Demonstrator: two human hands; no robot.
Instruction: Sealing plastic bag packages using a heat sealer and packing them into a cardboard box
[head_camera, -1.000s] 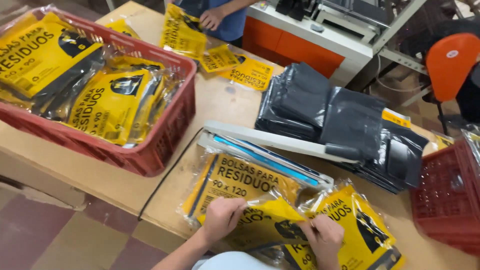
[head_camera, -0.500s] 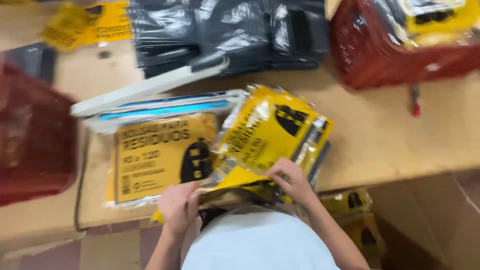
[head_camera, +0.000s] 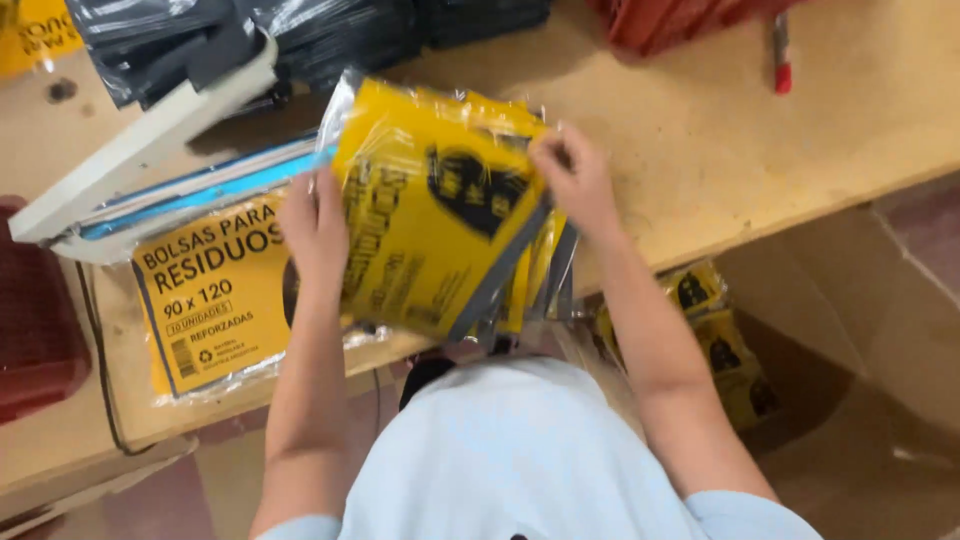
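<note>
head view: both hands lift a stack of yellow packets (head_camera: 430, 215) just above the near edge of the wooden tabletop (head_camera: 760, 170). the left hand (head_camera: 315, 225) has its fingers clamped on the stack's left side, the right hand (head_camera: 575, 180) has its fingers clamped on the upper right corner. another yellow packet (head_camera: 215, 300) lies flat on the tabletop beside the left hand, under a white sealing bar (head_camera: 140, 140). black folded bags (head_camera: 330, 35) lie behind. a red marker (head_camera: 781, 60) lies far right.
</note>
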